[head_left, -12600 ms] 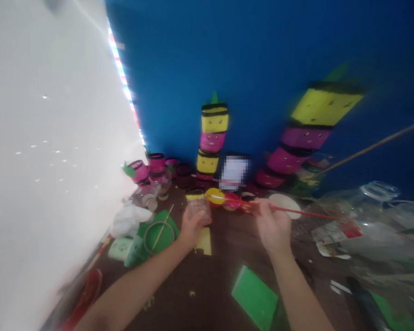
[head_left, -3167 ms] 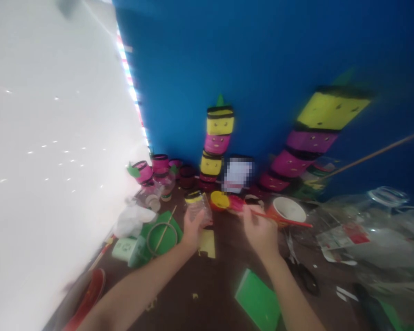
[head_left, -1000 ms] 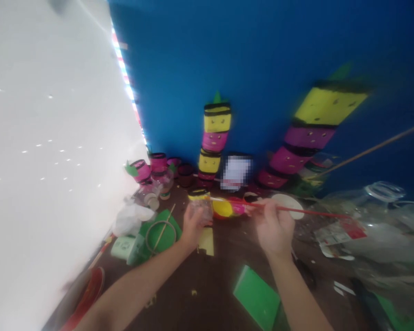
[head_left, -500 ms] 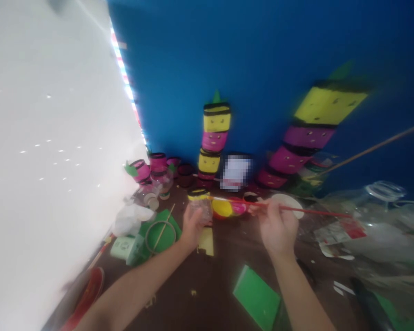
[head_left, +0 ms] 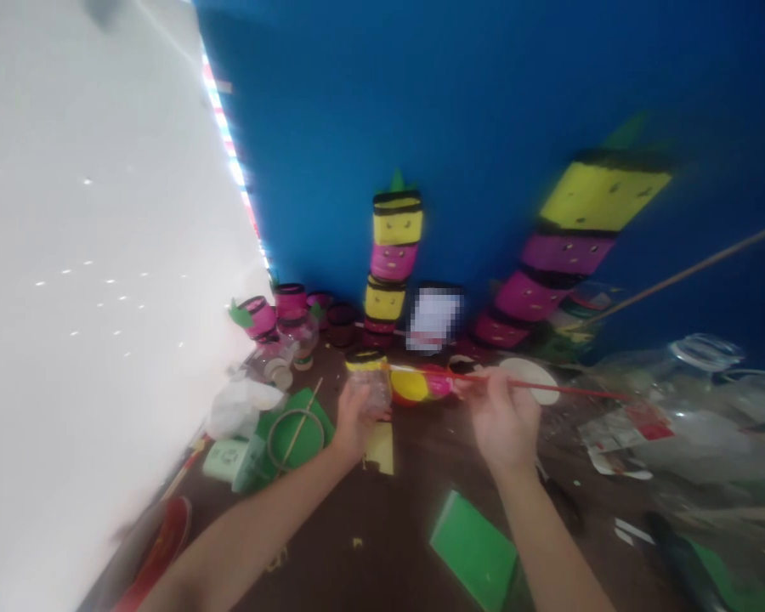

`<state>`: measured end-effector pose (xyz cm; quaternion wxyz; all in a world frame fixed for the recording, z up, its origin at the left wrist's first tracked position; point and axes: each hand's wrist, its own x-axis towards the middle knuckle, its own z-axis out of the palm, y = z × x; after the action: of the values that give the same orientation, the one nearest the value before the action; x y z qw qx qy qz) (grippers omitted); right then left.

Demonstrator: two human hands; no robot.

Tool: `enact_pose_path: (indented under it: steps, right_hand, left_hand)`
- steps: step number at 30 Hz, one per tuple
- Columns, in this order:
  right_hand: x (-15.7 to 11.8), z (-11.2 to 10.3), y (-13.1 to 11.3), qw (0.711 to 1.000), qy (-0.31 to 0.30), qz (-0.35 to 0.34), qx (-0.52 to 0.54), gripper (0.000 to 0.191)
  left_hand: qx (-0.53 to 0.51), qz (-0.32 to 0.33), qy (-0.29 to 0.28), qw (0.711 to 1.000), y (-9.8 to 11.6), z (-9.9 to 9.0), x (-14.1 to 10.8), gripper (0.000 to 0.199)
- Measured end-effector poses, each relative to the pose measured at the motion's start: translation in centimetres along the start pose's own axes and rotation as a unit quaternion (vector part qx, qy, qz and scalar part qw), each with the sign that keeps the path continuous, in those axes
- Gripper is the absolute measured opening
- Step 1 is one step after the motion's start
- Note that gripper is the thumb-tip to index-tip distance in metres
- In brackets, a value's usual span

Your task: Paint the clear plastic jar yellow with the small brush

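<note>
My left hand (head_left: 355, 418) is wrapped round a small clear container (head_left: 371, 389), perhaps a cut plastic bottle, with yellow paint and a dark band at its top. In my right hand (head_left: 505, 418) is a long red paintbrush (head_left: 574, 390), held level in a pinch. Its bristles point left and reach the container's yellow upper part. Just beyond the brush lies a dish of yellow paint (head_left: 409, 386), with pink paint (head_left: 439, 385) beside it. Below my left hand rests a yellow piece (head_left: 380, 449).
Stacked painted containers with faces stand behind, one yellow and pink tower (head_left: 393, 255) and a taller one (head_left: 554, 255). Pink pots (head_left: 291, 301) are at the back left. A green card (head_left: 473, 548) lies in front, a ring (head_left: 297, 439) at left, clear bottles (head_left: 701, 408) at right.
My right hand and the paintbrush have shifted slightly left. The left hand still holds the container in nearly the same place.
</note>
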<state>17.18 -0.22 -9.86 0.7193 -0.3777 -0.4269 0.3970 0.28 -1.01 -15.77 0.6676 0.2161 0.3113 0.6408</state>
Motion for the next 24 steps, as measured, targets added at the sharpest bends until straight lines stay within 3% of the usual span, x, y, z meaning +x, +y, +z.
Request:
enact_pose_path:
  steps: [8, 14, 18, 24]
  right_hand:
    - [0.2, -0.5, -0.1, 0.999, 0.046, -0.006, -0.005, 0.030]
    - [-0.6, 0.3, -0.9, 1.000, -0.021, -0.010, -0.006, 0.025]
    - [-1.1, 0.5, -0.4, 0.998, -0.033, -0.023, -0.048, 0.021]
    - [-0.5, -0.6, 0.0, 0.997, 0.022, -0.024, -0.071, 0.023]
  left_hand:
    - [-0.013, 0.000, 0.005, 1.000, -0.1, 0.0, 0.0, 0.042]
    - [0.008, 0.011, 0.012, 1.000, -0.2, -0.1, 0.0, 0.044]
    - [0.008, 0.013, 0.014, 1.000, -0.3, -0.1, 0.0, 0.045]
    - [-0.003, 0.010, 0.016, 1.000, -0.1, 0.1, -0.1, 0.044]
